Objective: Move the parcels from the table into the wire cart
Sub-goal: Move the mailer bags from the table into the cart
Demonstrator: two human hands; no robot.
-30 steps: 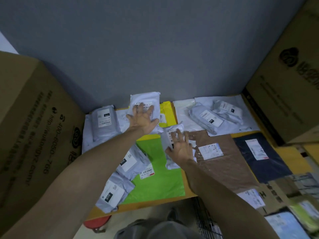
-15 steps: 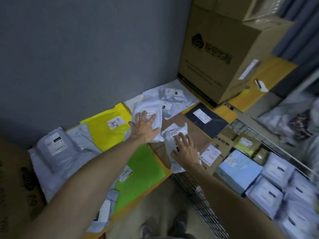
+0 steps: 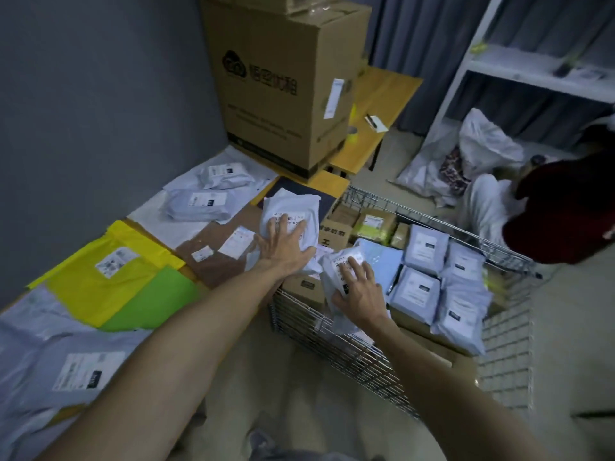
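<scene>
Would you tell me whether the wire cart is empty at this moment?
No, the wire cart holds several grey parcels and small cardboard boxes.

both forearms bare, extended forward | left hand (image 3: 285,249) fingers splayed, gripped far parcel (image 3: 294,207) | right hand (image 3: 361,292) fingers splayed, gripped near parcel (image 3: 332,277)

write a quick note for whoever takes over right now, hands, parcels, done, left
Left hand holds a white parcel at the table edge beside the wire cart.
Right hand holds a second white parcel over the cart's near corner.
Done: grey mailers and boxes already in the cart.
Left: drop both, then fetch the yellow mailer, green mailer and others on the table.
</scene>
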